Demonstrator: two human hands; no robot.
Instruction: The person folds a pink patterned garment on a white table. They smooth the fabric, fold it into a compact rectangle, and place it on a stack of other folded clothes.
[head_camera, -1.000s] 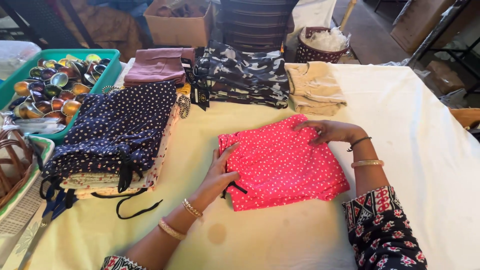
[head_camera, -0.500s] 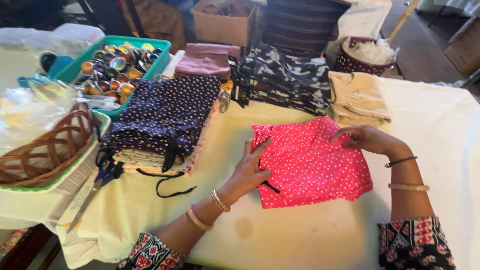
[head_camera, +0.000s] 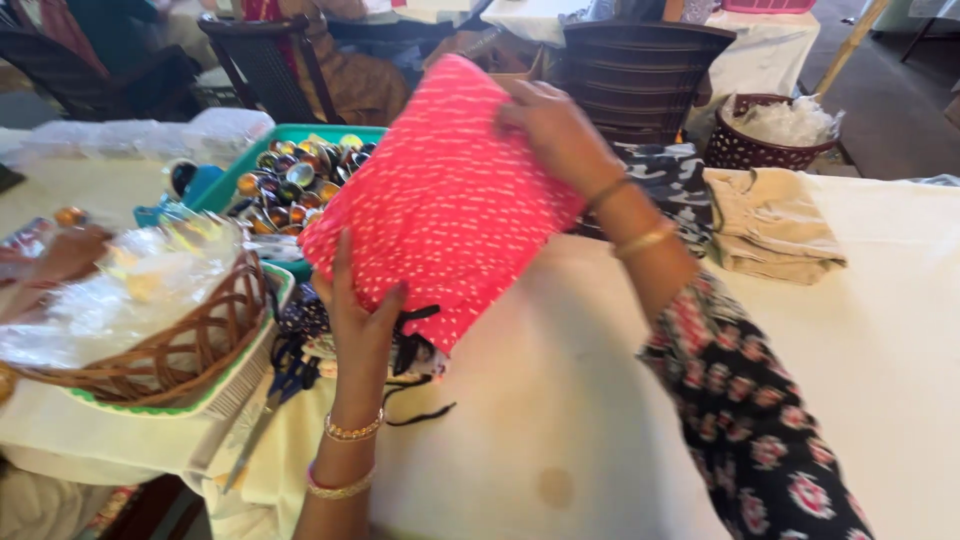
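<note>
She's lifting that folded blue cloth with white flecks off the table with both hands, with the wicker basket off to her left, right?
Not quite: the folded cloth is pink, not blue, as the head view shows. Both hands, left and right, do hold it up, and the wicker basket is on her left.

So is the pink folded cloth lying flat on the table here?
No, both hands, left hand and right hand, hold the pink cloth up off the table.

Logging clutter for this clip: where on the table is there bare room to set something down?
Bare cloth lies in front of the beige folded fabric, running to the near table edge and right of the scissors. The left is crowded: wicker basket, green tray and a fabric stack beneath the pink folded fabric, which both hands hold up.
</note>
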